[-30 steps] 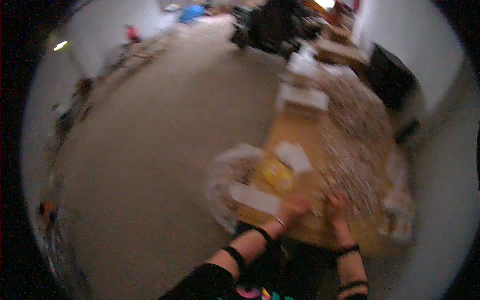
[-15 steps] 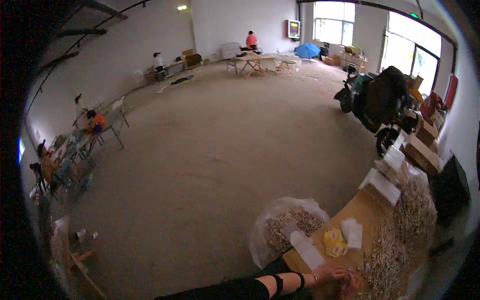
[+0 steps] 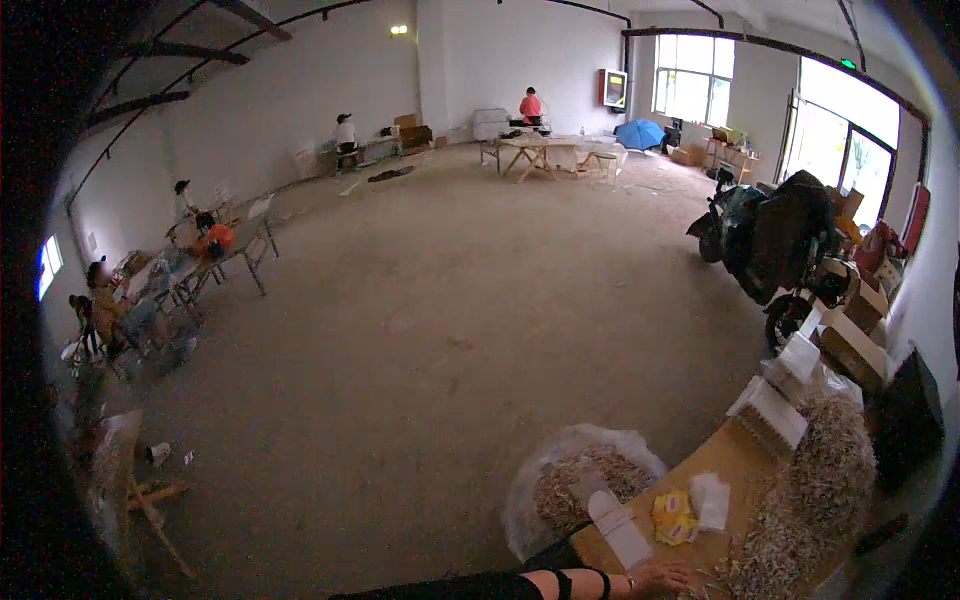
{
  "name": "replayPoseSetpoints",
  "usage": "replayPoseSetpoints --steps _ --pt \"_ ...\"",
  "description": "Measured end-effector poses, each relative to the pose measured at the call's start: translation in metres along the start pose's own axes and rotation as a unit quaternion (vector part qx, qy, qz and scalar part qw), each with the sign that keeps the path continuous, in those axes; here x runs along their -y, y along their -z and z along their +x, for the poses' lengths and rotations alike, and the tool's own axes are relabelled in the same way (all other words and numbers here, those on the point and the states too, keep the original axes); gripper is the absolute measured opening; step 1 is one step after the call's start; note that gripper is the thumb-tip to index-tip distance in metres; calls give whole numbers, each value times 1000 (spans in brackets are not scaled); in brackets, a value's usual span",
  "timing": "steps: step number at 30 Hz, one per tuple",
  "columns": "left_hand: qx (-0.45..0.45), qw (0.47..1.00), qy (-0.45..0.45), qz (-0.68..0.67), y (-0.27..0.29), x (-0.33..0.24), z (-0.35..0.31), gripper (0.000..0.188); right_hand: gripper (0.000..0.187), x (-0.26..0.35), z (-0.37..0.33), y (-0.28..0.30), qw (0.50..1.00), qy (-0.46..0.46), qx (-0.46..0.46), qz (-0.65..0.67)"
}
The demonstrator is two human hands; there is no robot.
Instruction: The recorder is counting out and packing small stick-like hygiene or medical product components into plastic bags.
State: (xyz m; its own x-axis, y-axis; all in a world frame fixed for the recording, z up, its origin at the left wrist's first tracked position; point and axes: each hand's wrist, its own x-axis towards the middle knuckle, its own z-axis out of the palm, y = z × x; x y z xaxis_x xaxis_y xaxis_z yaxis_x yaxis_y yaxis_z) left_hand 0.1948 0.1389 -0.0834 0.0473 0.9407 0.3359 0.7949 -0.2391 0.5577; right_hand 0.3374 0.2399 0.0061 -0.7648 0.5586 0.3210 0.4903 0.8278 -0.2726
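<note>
My left hand (image 3: 658,578) is at the lower edge of the picture, over the near end of a tan tabletop (image 3: 735,462). Dark bands circle the forearm behind it. Its fingers point right, toward a long heap of small pale-brown pieces (image 3: 785,535); they are too small and cut off to show whether they hold anything. My right hand does not show. Beyond the left hand lie yellow packets or cards (image 3: 675,518), with a white stack of sheets or bags (image 3: 710,502) beside them. A white flat piece with a rounded end (image 3: 620,530) rests at the table's left edge.
Left of the table, a clear plastic bag (image 3: 515,510) on the floor holds more of the small pieces. White boxes (image 3: 770,415) stand on the table's far part. A covered motorbike (image 3: 770,235) and cardboard boxes (image 3: 850,340) are beyond. Several people work at distant tables.
The view has tilted, so the room sits lower in the picture. My left hand has slid toward the lower edge, and my right hand, seen beside it before, has dropped out of sight.
</note>
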Motion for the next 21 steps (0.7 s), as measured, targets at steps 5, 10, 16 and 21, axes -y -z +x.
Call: replayPoseSetpoints --steps 5,10,16,21 --pt "28 991 34 -124 -35 33 6 26 26 -24 -20 4 999 -25 -23 2" --pt "-25 936 79 -343 -11 20 -2 34 28 -28 -9 0 999 -45 -20 -5" --pt "-150 988 -41 26 6 13 -9 36 31 9 -7 -15 1000 -9 -12 24" --pt "-57 996 27 56 48 -39 19 34 33 -25 -35 -20 998 -16 -59 -14"
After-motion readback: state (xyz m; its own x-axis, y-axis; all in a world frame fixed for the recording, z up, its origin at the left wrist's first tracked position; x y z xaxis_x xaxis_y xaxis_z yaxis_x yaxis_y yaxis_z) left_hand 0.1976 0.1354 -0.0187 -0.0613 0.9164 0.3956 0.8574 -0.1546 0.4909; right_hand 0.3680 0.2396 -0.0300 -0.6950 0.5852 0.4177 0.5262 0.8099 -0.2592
